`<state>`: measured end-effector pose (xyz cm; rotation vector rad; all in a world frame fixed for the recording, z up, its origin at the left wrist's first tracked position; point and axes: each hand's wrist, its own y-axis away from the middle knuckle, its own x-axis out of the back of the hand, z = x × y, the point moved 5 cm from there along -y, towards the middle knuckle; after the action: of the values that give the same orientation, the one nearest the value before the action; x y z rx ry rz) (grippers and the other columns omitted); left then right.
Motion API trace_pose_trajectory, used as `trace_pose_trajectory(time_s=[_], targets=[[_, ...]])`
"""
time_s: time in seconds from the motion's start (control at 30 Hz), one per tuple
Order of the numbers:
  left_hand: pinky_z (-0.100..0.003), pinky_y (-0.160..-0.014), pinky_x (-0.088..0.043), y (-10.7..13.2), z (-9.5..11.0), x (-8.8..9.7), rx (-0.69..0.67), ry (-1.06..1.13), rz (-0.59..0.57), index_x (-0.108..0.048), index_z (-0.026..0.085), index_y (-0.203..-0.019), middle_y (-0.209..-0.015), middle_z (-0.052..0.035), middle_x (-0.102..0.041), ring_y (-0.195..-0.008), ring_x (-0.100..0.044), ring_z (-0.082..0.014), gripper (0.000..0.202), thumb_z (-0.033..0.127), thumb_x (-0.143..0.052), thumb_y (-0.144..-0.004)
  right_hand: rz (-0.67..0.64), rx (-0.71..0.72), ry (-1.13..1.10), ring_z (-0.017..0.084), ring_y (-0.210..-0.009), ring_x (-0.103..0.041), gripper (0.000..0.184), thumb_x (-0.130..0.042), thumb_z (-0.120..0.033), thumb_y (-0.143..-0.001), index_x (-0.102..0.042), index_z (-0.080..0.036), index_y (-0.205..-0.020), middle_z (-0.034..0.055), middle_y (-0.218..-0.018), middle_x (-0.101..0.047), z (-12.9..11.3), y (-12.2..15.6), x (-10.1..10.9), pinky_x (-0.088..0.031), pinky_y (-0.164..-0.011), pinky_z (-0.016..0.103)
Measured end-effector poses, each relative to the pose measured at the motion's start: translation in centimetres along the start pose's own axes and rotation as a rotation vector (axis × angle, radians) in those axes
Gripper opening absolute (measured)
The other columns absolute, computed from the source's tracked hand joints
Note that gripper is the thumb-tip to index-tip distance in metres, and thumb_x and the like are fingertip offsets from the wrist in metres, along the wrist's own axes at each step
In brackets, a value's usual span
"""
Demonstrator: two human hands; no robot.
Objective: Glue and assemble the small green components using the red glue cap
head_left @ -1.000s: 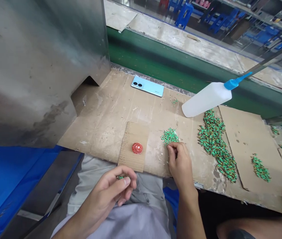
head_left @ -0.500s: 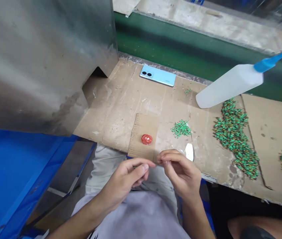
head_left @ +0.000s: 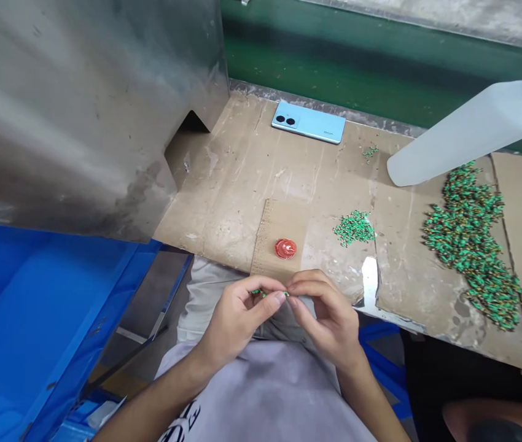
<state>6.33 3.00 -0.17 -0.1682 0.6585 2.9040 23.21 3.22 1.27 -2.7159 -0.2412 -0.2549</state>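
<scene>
My left hand (head_left: pixel 237 316) and my right hand (head_left: pixel 323 316) meet over my lap, just in front of the cardboard-covered bench (head_left: pixel 242 184). Both are pinched, fingertips touching, around small green parts (head_left: pixel 261 293) that show between the left fingers. What the right fingertips grip is too small to make out. A small heap of green parts (head_left: pixel 354 227) lies on the cardboard just beyond my right hand. A red round cap (head_left: pixel 285 248) sits on a cardboard strip right above my hands.
A large heap of green parts (head_left: pixel 470 236) spreads at the right. A white squeeze bottle (head_left: pixel 466 132) with a blue tip lies tilted above it. A light-blue phone (head_left: pixel 308 121) lies at the back. A metal housing (head_left: pixel 81 104) stands left, a blue bin (head_left: pixel 31 319) below it.
My right hand left the small green heap and came back to meet my left hand over my lap. The view has tipped downward and left.
</scene>
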Motion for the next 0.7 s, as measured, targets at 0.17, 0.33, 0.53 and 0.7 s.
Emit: trace_pose_trajectory(time_s=[0.17, 0.33, 0.53, 0.7], targets=[[-0.023, -0.065, -0.052, 0.3, 1.0, 0.1, -0.094, -0.136, 0.08, -0.086, 0.018, -0.094, -0.087, -0.0047, -0.084, -0.072, -0.069, -0.0155, 0.018, 0.033, -0.076, -0.093, -0.01, 0.101, 0.184, 0.018, -0.086, -0.076, 0.029, -0.069, 0.002, -0.098, -0.071, -0.024, -0.11, 0.0045, -0.094, -0.076, -0.9, -0.7, 0.2, -0.065, -0.076, 0.028], [-0.022, -0.058, -0.047, 0.4, 1.4, 0.2, -0.203, -0.243, 0.182, -0.083, 0.018, -0.088, -0.077, -0.0019, -0.079, -0.063, -0.063, -0.0123, 0.014, 0.026, -0.073, -0.092, -0.033, 0.16, 0.299, 0.019, -0.085, -0.076, 0.026, -0.067, 0.002, -0.099, -0.068, -0.022, -0.11, 0.0061, -0.094, -0.076, -1.2, -1.1, -0.2, -0.065, -0.077, 0.029], [-0.021, -0.057, -0.045, 0.7, 1.5, 0.1, -0.309, -0.293, 0.213, -0.082, 0.019, -0.085, -0.074, -0.0004, -0.076, -0.063, -0.063, -0.0116, 0.014, 0.021, -0.071, -0.095, -0.038, 0.097, 0.261, 0.018, -0.082, -0.074, 0.023, -0.066, -0.001, -0.1, -0.067, -0.023, -0.108, 0.0041, -0.093, -0.073, -0.7, -1.3, -0.5, -0.062, -0.072, 0.026], [-0.022, -0.059, -0.046, 0.3, 1.6, 0.4, -0.308, -0.281, 0.197, -0.082, 0.019, -0.087, -0.077, -0.0008, -0.078, -0.065, -0.066, -0.0124, 0.014, 0.022, -0.071, -0.096, -0.033, 0.019, 0.228, 0.015, -0.078, -0.069, 0.02, -0.067, -0.004, -0.101, -0.066, -0.023, -0.103, 0.0013, -0.091, -0.069, -0.4, -1.6, -0.5, -0.058, -0.067, 0.024]])
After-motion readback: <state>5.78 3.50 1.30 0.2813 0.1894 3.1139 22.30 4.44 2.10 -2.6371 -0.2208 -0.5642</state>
